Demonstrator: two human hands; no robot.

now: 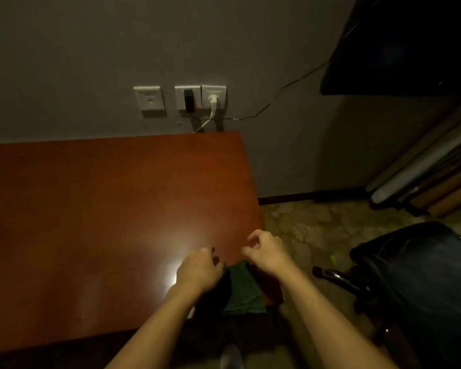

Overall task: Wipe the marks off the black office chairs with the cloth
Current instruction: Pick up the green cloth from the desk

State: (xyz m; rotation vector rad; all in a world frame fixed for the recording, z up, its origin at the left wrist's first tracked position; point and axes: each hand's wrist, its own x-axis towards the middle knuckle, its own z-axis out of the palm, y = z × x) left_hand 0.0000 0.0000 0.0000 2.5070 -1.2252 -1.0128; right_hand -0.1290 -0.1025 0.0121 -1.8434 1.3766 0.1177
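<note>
One dark green cloth (246,287) lies draped over the near right corner of the desk (91,222), part of it hanging past the desk's front edge, which puts it within easy reach of both hands. The left hand (199,270) sits at the cloth's left upper edge with its fingers curled down onto the fabric; it looks to be pinching that edge, though the dim light hides the exact grip. The right hand (268,250) hovers just beyond the cloth's far right corner, fingers loosely bent and apart, holding nothing. My reading is that the two hands are placed one to each side so as to gather or unfold the cloth before carrying it over.

One black office chair (421,283) stands on the floor to the right of the desk, well apart from the cloth, untouched; no marks can be made out on it in this light. On the wall behind the desk are three socket plates (180,98), two with plugs in them, a cable running off to the right
</note>
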